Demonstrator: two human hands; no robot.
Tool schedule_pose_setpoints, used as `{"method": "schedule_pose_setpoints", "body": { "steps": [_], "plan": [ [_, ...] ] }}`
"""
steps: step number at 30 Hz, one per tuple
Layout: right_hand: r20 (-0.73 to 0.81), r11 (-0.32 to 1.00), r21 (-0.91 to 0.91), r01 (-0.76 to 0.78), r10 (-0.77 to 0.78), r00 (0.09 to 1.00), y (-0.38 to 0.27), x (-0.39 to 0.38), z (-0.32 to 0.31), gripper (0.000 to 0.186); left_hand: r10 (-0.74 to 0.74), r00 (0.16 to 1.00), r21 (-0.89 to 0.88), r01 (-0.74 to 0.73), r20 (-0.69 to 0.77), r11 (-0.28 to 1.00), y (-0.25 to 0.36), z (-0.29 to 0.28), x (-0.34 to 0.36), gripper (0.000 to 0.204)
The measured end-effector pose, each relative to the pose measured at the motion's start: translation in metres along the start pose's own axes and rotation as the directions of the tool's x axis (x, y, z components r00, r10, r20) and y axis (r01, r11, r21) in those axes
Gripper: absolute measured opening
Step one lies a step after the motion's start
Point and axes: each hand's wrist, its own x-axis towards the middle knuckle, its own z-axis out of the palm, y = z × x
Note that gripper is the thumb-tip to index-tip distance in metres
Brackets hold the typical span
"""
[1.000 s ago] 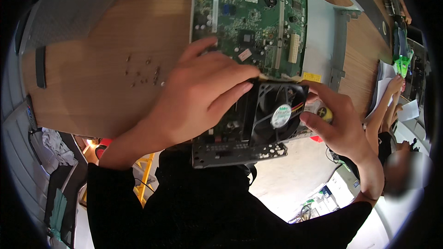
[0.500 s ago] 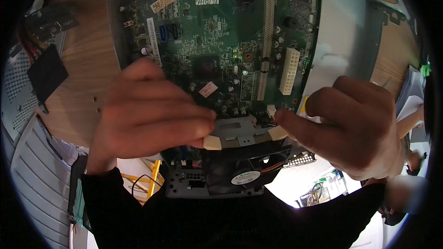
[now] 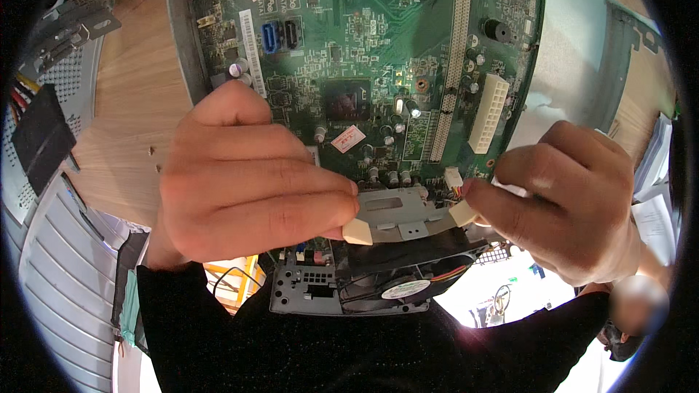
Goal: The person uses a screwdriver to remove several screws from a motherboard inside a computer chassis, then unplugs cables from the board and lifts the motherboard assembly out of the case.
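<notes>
A large green motherboard [image 3: 349, 51] lies before me, with a long slot, a cream power socket and blue and black ports. At its near edge, a black cooling fan [image 3: 419, 273] with a round label hangs below a grey metal bracket [image 3: 393, 207] with a cream pad at each end. My left hand [image 3: 247, 182] is closed at the bracket's left pad [image 3: 357, 232], thumb mostly hidden. At the right pad [image 3: 463, 212], my right hand [image 3: 561, 204] is closed with curled fingers. Beside its fingertips, a small white plug [image 3: 453, 177] with coloured wires sits on the board.
A grey port plate [image 3: 302, 287] stands left of the fan. Wooden tabletop [image 3: 135, 94] shows on the left, with a perforated metal case and a black connector [image 3: 44, 135] on coloured wires. A pale metal panel [image 3: 575, 51] borders the board's right. Another person's arm is at the far right.
The board, bracket and fan have shifted right in view, and the fan has tilted so its face looks flatter. Both hands stay at the pads.
</notes>
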Motion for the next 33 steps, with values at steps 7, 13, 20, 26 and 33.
{"method": "schedule_pose_setpoints", "body": {
  "steps": [7,13,20,26,33],
  "plan": [
    [-0.022,1.000,0.006,-0.018,0.018,1.000,-0.002,-0.001,0.003,0.029,0.036,0.999,0.004,-0.036,0.005,0.999,-0.003,0.001,0.001,0.017],
    [-0.010,0.998,0.055,-0.026,0.027,1.000,-0.006,-0.003,0.005,0.025,0.184,0.983,-0.006,-0.184,0.019,0.983,-0.010,0.000,0.005,0.018],
    [-0.014,0.990,0.135,-0.027,0.029,0.999,-0.005,-0.002,0.009,0.025,0.220,0.975,0.042,-0.221,0.017,0.974,-0.010,0.003,0.003,0.015],
    [0.099,0.941,0.332,-0.068,0.037,0.994,0.006,0.003,0.001,0.035,0.190,0.982,0.071,-0.191,0.025,0.979,-0.003,0.004,0.003,0.023],
    [0.433,0.817,0.431,-0.385,0.187,0.882,-0.009,-0.001,-0.013,0.062,-0.165,0.960,0.050,0.158,0.225,0.986,0.033,-0.009,0.012,0.071]
  ]
}}
